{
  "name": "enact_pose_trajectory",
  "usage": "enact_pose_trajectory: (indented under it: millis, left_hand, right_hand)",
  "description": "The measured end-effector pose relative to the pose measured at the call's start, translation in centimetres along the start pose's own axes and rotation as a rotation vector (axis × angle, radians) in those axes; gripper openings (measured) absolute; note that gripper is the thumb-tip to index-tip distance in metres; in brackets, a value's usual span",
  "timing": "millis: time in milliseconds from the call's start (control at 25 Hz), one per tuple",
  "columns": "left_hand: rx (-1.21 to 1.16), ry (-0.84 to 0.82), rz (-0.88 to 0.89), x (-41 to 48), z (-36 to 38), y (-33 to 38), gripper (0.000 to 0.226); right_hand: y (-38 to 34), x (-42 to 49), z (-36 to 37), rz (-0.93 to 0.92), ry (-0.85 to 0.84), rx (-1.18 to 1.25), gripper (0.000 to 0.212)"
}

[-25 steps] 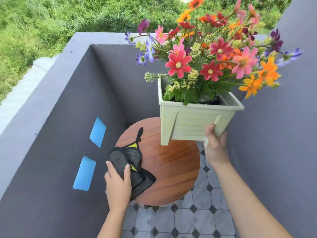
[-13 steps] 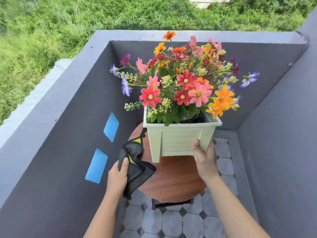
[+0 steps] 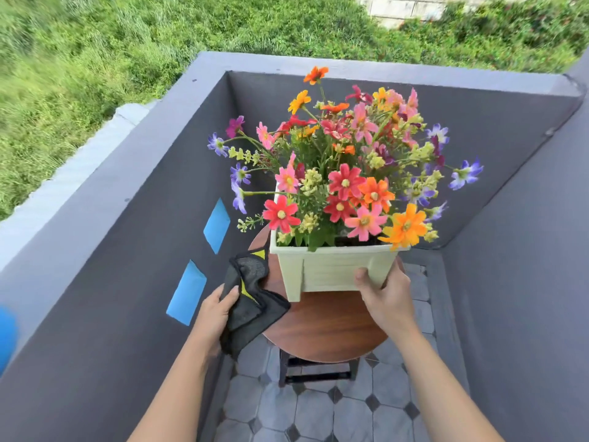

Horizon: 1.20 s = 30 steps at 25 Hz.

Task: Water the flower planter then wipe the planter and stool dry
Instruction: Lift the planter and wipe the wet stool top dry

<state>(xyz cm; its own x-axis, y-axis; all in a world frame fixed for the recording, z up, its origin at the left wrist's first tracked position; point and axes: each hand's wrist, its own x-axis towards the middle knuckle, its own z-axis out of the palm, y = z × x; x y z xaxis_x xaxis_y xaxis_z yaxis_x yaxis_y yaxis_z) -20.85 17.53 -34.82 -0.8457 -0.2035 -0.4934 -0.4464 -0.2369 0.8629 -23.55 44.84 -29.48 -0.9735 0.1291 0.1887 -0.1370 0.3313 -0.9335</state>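
Two bare forearms, entering from the bottom edge, no sleeve, cuff or fabric anywhere along the visible length. Left hand (image 3: 213, 311) and right hand (image 3: 387, 298) both ungloved, with no ring, watch, bracelet or strap at fingers or wrists; short, plain, unpainted nail visible on the right thumb. No markings, tape or bandage on either arm, and nothing of the upper arms, shoulders or clothing inside the frame.
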Motion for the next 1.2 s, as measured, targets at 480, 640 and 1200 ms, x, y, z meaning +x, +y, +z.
enact_pose_trajectory:
  millis: [480,640,1200]
  left_hand:
    - [0.219,-0.157,0.077,1.1,-1.5,1.4,0.024]
    - [0.243,-0.167,0.088,1.2,-1.3,2.0,0.025]
    - [0.224,-0.124,0.109,0.4,0.8,2.7,0.015]
  right_hand:
    - [1.2,-1.7,-1.0,0.016,-0.021,-0.107,0.034]
    - [1.1,-1.6,-1.3,0.035,-0.046,-0.087,0.024]
    - [3.1,-4.1,-4.1,0.329,0.17,-0.063,0.062]
